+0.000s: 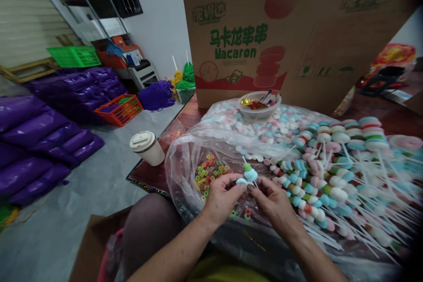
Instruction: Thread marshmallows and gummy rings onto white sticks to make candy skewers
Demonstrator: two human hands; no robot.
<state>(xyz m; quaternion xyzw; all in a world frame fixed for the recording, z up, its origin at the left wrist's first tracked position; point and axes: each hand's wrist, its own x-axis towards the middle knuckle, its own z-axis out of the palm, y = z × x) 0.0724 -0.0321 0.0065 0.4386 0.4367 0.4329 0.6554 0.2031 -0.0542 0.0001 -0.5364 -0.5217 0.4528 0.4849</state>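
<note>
Both hands meet over the plastic bag at the table's front. My left hand (223, 196) pinches a pale blue and white marshmallow (241, 181) between thumb and fingers. Close beside it, my right hand (271, 198) is closed around the lower part of a white stick (243, 159). On that stick are a green piece (246, 167) and a light blue marshmallow (251, 175). The stick's tip points up; its lower end is mostly hidden by the fingers. Colourful ring-shaped cereal (211, 172) lies left of my hands.
Many finished-looking marshmallow skewers (317, 185) are piled at the right. Loose marshmallows (264, 134) lie behind, with a clear bowl (259, 112) of wrappers. A large cardboard box (238, 79) stands at the back. A lidded cup (148, 147) sits near the table's left edge.
</note>
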